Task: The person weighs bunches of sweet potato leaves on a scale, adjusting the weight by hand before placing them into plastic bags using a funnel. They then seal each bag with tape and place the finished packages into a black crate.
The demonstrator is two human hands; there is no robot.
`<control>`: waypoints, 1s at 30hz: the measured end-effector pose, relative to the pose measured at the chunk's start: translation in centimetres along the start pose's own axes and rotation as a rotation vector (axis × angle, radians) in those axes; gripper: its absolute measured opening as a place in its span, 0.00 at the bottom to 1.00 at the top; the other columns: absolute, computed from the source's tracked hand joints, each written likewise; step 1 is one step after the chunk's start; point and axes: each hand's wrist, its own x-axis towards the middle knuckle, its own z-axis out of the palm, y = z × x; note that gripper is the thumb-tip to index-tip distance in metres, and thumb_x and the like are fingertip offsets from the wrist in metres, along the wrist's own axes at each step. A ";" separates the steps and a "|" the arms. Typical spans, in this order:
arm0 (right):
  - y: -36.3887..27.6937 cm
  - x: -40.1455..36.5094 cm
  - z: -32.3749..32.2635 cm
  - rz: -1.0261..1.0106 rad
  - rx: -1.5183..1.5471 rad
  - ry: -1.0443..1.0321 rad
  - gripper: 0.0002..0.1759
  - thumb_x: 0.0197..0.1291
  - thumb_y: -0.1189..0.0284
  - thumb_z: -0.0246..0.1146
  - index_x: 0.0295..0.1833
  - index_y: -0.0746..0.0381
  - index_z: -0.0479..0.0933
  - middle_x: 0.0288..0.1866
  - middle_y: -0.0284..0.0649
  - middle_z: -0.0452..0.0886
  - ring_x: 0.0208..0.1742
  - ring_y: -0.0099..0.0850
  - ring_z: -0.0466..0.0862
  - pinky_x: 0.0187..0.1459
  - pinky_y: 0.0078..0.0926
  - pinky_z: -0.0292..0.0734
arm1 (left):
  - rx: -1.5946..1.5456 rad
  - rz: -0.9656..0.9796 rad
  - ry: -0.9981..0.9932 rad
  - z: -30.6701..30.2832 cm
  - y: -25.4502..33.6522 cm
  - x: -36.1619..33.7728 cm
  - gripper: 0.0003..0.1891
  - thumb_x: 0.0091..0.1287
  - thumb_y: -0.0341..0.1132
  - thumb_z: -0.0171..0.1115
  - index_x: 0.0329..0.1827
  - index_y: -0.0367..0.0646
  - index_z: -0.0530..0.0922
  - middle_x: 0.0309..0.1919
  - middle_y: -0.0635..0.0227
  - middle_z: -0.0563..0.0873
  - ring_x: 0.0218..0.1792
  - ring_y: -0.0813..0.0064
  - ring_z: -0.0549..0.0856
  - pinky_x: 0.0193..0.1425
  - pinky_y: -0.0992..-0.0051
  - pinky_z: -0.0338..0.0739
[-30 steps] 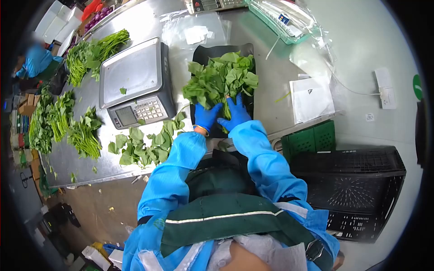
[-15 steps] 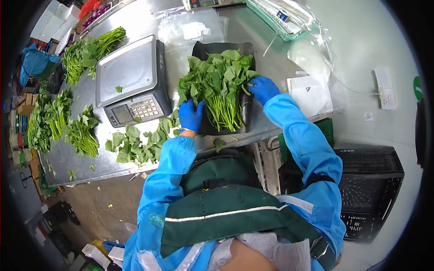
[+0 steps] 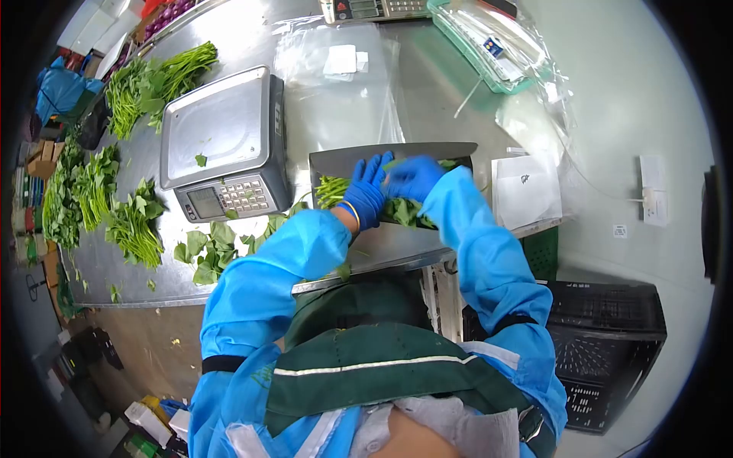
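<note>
A bunch of leafy greens (image 3: 331,191) lies on a dark sheet (image 3: 343,162), stems to the left and leaves to the right. The back of the sheet stands up behind the bunch. My left hand (image 3: 368,191), in a blue glove, rests on the bunch with its fingers stretched out. Close beside it, my right hand (image 3: 414,179) is over the leafy part, blurred, and its fingers cannot be made out. Both hands hide much of the bunch. Loose leaves (image 3: 210,252) lie to the left near the table edge.
Left of the sheet stands a scale (image 3: 221,137). More bunches of greens (image 3: 136,221) lie farther left. Clear plastic bags (image 3: 336,99) are behind the sheet, a green basket (image 3: 473,57) at the back right. White paper (image 3: 525,191) lies right; a black crate (image 3: 603,343) stands below.
The dark sheet and greens have turned sideways; the stems, which pointed toward me, now point left. Both hands have moved from the bunch's sides to close together over it.
</note>
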 end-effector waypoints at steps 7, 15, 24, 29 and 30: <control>0.8 4.6 -5.7 0.092 -0.599 -0.073 0.52 0.35 0.45 0.68 0.64 0.60 0.57 0.61 0.51 0.65 0.61 0.44 0.66 0.61 0.36 0.61 | 0.204 -0.115 0.224 -4.1 -0.3 -2.2 0.36 0.42 0.37 0.67 0.60 0.48 0.65 0.63 0.55 0.59 0.63 0.53 0.60 0.64 0.53 0.52; 4.9 5.7 -5.0 0.007 -0.389 -0.025 0.54 0.40 0.49 0.68 0.67 0.63 0.50 0.62 0.54 0.62 0.63 0.45 0.64 0.63 0.34 0.58 | -1.970 -0.612 0.037 4.5 4.0 -6.8 0.17 0.60 0.33 0.58 0.52 0.41 0.72 0.48 0.64 0.77 0.52 0.71 0.75 0.55 0.70 0.70; 8.0 3.0 -1.0 0.012 -0.499 0.191 0.42 0.52 0.48 0.57 0.66 0.57 0.51 0.48 0.54 0.71 0.50 0.50 0.72 0.51 0.41 0.67 | -2.675 -0.922 0.087 7.1 4.9 -6.3 0.13 0.59 0.34 0.60 0.46 0.46 0.73 0.45 0.68 0.77 0.50 0.70 0.75 0.56 0.71 0.69; 2.1 -1.3 0.7 0.086 -0.489 0.219 0.38 0.55 0.50 0.55 0.66 0.58 0.52 0.49 0.54 0.70 0.50 0.50 0.72 0.52 0.40 0.67 | -2.450 -0.860 0.070 5.2 4.5 -5.4 0.11 0.55 0.43 0.65 0.37 0.51 0.76 0.32 0.76 0.78 0.33 0.81 0.77 0.38 0.77 0.71; 1.7 -2.6 1.5 0.010 -0.414 0.289 0.38 0.56 0.51 0.54 0.66 0.59 0.53 0.51 0.54 0.69 0.51 0.50 0.71 0.52 0.40 0.67 | -2.448 -0.859 0.048 5.0 4.7 -5.7 0.11 0.55 0.43 0.65 0.37 0.51 0.76 0.32 0.76 0.78 0.33 0.81 0.77 0.38 0.77 0.71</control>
